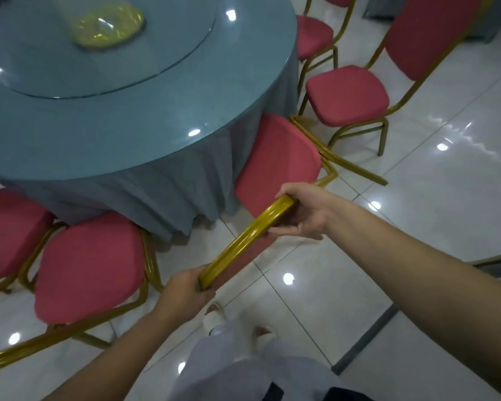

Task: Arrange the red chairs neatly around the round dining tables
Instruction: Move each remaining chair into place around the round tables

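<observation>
Both hands are on the gold top rail [243, 241] of the held red chair [272, 163], centre frame. Left hand [182, 287] has fingers curled round the rail's lower-left end; right hand [301, 212] wraps the upper-right end. The rail runs lower left to upper right, with the round table [128, 125] up-left of the fingers. Tight slot between the lower-left chair [90, 264] and right chair [344, 94], legs nearly touching on the right. Open floor [417, 212] is lower right.

Glossy white tiled floor [434, 183], thin dark grout lines [281, 299] running diagonally, round bright light reflections [288, 278] scattered over the tiles, grey strip [365, 340] crossing the floor toward its lower right, dim cool light.
</observation>
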`<state>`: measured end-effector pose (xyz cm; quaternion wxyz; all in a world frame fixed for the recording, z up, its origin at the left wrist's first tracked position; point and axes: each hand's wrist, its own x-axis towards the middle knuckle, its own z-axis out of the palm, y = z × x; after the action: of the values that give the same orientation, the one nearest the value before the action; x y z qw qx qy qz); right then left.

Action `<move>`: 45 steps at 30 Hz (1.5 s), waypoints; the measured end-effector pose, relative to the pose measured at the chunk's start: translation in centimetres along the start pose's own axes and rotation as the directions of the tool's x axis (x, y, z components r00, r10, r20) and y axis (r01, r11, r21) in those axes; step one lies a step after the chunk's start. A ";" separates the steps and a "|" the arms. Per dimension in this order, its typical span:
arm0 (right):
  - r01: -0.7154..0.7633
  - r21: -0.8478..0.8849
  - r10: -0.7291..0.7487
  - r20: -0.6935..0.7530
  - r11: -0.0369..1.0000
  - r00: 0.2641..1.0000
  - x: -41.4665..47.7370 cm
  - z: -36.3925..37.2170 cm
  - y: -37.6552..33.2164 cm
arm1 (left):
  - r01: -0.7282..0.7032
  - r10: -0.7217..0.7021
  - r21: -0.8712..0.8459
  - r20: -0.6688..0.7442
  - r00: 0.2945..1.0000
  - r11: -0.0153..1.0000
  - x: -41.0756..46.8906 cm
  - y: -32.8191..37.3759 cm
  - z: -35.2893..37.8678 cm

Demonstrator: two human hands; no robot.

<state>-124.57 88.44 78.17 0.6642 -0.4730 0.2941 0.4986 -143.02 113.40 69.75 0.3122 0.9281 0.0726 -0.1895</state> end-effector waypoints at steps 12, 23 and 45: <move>0.079 0.321 0.029 -0.319 0.944 0.947 1.3 -6.9 3.3 | -0.333 0.335 0.523 0.094 0.937 0.785 2.2 10.7 -7.8; 0.161 -0.809 -0.712 -0.380 0.565 0.590 0.9 -5.2 4.6 | -0.270 0.294 -0.160 0.153 0.944 0.950 2.0 6.7 -5.5; 0.720 -0.694 -0.311 0.686 -0.010 0.657 3.6 37.3 19.5 | 0.191 -0.546 -0.589 -0.512 0.663 0.785 -27.3 -22.2 -21.3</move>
<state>-144.70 125.29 82.74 0.4069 -0.7493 -0.3906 0.3469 -167.21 143.56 83.94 0.4417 0.7864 0.4166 0.1139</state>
